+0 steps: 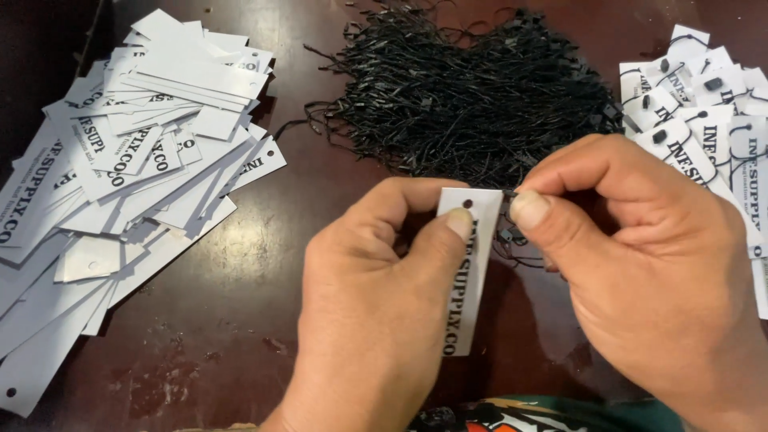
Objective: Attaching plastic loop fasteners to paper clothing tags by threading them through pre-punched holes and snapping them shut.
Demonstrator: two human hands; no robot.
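Down at the near edge of the worktop (240, 320), the left hand (376, 320) pinches a white paper tag (468, 272) upright between thumb and fingers — grip narrow, closed on the tag just below its punched hole. Right beside it, the right hand (640, 264) has its thumb and forefinger pressed together on a black string loop (512, 232), the tip brought right up to the tag's top edge, by the hole. The way to do this well, I'd say: keep the tag steady and flat to the eye, hold the string close to its tip so it stays stiff, and feed it straight through rather than at a slant. The left thumb sits very near the hole — it could crowd the string's path.

Further out, toward the left edge, sprawls a loose heap of blank tags (136, 160), white, overlapping, some with holes showing. At the far edge in the middle lies a tangled bundle of black strings (472, 96), and strands of it trail down behind the right hand's fingers, so a stray loop might snag. In the far right corner sits a pile of strung tags (704, 112), each with a black loop and clasp.
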